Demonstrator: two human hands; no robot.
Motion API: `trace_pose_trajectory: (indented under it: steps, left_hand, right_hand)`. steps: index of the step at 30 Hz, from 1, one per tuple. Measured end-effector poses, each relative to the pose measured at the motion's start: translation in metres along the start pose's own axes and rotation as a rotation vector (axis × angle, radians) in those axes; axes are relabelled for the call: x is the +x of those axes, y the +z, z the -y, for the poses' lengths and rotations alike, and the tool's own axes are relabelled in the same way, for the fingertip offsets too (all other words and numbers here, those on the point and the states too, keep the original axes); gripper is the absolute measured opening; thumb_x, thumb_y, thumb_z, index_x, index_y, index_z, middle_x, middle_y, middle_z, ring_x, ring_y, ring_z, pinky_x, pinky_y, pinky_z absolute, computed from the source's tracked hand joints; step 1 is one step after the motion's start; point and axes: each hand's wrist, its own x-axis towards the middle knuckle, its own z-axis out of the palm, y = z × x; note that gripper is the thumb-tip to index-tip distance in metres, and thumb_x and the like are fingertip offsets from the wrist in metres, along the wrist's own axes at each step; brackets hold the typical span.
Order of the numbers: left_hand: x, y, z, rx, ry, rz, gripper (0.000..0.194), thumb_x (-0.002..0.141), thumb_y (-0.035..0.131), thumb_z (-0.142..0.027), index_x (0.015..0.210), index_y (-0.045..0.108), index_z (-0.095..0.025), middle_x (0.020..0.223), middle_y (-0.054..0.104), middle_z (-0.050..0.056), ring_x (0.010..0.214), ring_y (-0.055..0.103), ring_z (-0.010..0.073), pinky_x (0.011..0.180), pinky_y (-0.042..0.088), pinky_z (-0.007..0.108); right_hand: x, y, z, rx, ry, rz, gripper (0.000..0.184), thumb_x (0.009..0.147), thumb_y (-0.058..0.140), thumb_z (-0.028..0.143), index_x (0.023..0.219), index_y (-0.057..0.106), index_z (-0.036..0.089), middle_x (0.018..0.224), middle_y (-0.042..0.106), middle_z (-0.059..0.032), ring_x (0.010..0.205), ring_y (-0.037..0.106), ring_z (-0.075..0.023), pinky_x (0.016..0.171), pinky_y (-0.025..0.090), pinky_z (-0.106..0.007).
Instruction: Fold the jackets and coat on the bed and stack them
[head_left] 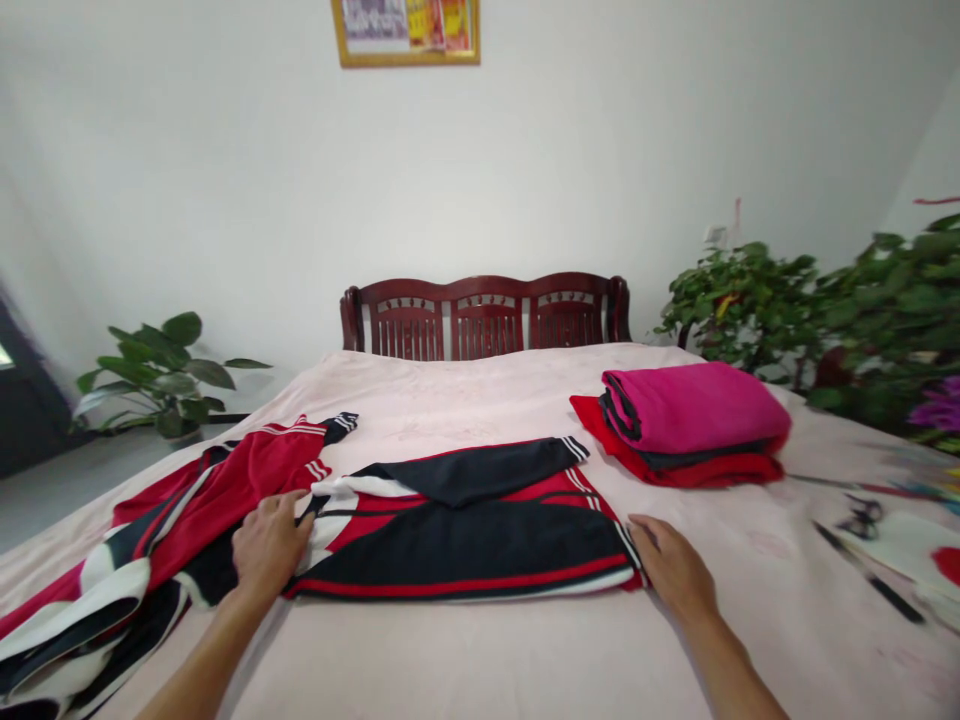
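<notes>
A red, navy and white track jacket (pixel 487 545) lies lengthwise on the pale pink bedspread, its sleeves folded inward over the body. My left hand (pixel 271 548) is closed on its collar end at the left, the fingertips partly hidden against the cloth. At the opposite end, the striped hem, my right hand (pixel 673 568) pinches the edge between thumb and fingers. Left of my left hand, a second garment (pixel 247 478) in the same colours spreads loosely, its white-edged lower part crumpled toward the near left corner.
A folded stack with a magenta cloth (pixel 697 408) on top stands at the right. Beyond it lie a knife (pixel 874 578) and dark-handled scissors (pixel 862 518). Potted plants (pixel 161 375) flank the covered surface (pixel 465 660); a carved wooden bench back (pixel 486 315) rises behind it.
</notes>
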Motion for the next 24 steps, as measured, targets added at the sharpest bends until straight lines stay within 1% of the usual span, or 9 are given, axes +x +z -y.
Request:
trace_pose_trajectory:
  steps: [2, 5, 7, 9, 12, 14, 16, 20, 24]
  left_hand:
    - [-0.006, 0.004, -0.031, -0.073, 0.274, -0.052, 0.038, 0.088, 0.049, -0.034, 0.121, 0.065, -0.025, 0.123, 0.065, 0.01, 0.113, 0.059, 0.0305, 0.097, 0.045, 0.043]
    - [-0.011, 0.017, -0.083, -0.257, 0.572, 0.029, 0.029, 0.086, 0.053, -0.024, 0.109, 0.069, -0.026, 0.114, 0.069, 0.006, 0.112, 0.06, 0.0243, 0.102, 0.044, 0.038]
    - [-0.01, 0.028, -0.116, -0.339, 0.689, 0.1, 0.03, 0.085, 0.057, -0.022, 0.112, 0.069, -0.025, 0.117, 0.068, 0.006, 0.113, 0.06, 0.0236, 0.103, 0.044, 0.038]
    - [-0.009, 0.038, -0.144, -0.383, 0.777, 0.146, 0.041, 0.082, 0.064, -0.025, 0.123, 0.065, -0.025, 0.127, 0.064, 0.007, 0.121, 0.056, 0.025, 0.107, 0.041, 0.04]
    - [-0.009, 0.051, -0.174, -0.359, 0.864, 0.201, 0.05, 0.078, 0.071, -0.026, 0.127, 0.062, -0.028, 0.13, 0.062, 0.006, 0.123, 0.053, 0.0271, 0.108, 0.038, 0.043]
    - [-0.011, 0.059, -0.184, -0.313, 0.871, 0.243, 0.034, 0.08, 0.066, -0.022, 0.114, 0.068, -0.026, 0.116, 0.066, 0.005, 0.112, 0.058, 0.0251, 0.101, 0.041, 0.041]
    - [-0.015, 0.066, -0.186, -0.29, 0.796, 0.232, 0.021, 0.083, 0.058, -0.018, 0.1, 0.069, -0.023, 0.101, 0.067, 0.005, 0.099, 0.06, 0.0227, 0.093, 0.044, 0.037]
    - [-0.023, 0.075, -0.18, -0.349, 0.55, 0.117, 0.016, 0.084, 0.05, -0.015, 0.093, 0.062, -0.02, 0.091, 0.064, 0.004, 0.091, 0.059, 0.0209, 0.084, 0.043, 0.033]
    - [-0.027, 0.077, -0.175, -0.338, 0.539, 0.117, 0.015, 0.079, 0.05, -0.013, 0.088, 0.059, -0.021, 0.085, 0.061, 0.002, 0.086, 0.058, 0.0201, 0.081, 0.041, 0.032]
  right_hand:
    - [0.001, 0.0, -0.002, 0.024, -0.007, -0.007, 0.058, 0.087, 0.031, 0.053, 0.115, 0.068, 0.018, 0.123, 0.069, -0.011, 0.115, 0.062, -0.0261, 0.1, 0.044, -0.035]
    - [0.002, 0.002, -0.005, 0.047, -0.002, -0.009, 0.058, 0.086, 0.032, 0.054, 0.113, 0.069, 0.019, 0.122, 0.07, -0.0101, 0.115, 0.062, -0.026, 0.1, 0.044, -0.035]
    - [0.004, 0.003, -0.008, 0.061, 0.011, -0.003, 0.058, 0.086, 0.032, 0.055, 0.113, 0.069, 0.02, 0.122, 0.07, -0.0098, 0.115, 0.062, -0.026, 0.1, 0.044, -0.036]
    - [0.005, 0.004, -0.011, 0.076, 0.016, 0.009, 0.058, 0.085, 0.033, 0.054, 0.113, 0.069, 0.019, 0.122, 0.069, -0.01, 0.116, 0.061, -0.0262, 0.101, 0.044, -0.036]
    - [0.008, 0.006, -0.014, 0.088, 0.029, 0.016, 0.057, 0.084, 0.034, 0.052, 0.113, 0.07, 0.018, 0.123, 0.069, -0.0099, 0.116, 0.061, -0.026, 0.102, 0.044, -0.036]
    - [0.009, 0.007, -0.014, 0.091, 0.031, 0.008, 0.054, 0.084, 0.035, 0.05, 0.112, 0.07, 0.019, 0.122, 0.07, -0.009, 0.116, 0.061, -0.0255, 0.102, 0.044, -0.036]
    - [0.009, 0.007, -0.014, 0.089, 0.026, -0.008, 0.052, 0.083, 0.036, 0.048, 0.109, 0.071, 0.021, 0.12, 0.071, -0.0077, 0.114, 0.062, -0.0252, 0.101, 0.045, -0.036]
    - [0.007, 0.007, -0.013, 0.058, 0.012, -0.02, 0.048, 0.082, 0.037, 0.046, 0.105, 0.073, 0.025, 0.115, 0.073, -0.0051, 0.112, 0.063, -0.025, 0.099, 0.046, -0.036]
    - [0.011, 0.011, -0.02, 0.047, 0.036, -0.023, 0.045, 0.08, 0.04, 0.045, 0.102, 0.075, 0.028, 0.111, 0.075, -0.003, 0.109, 0.065, -0.0254, 0.096, 0.049, -0.038]
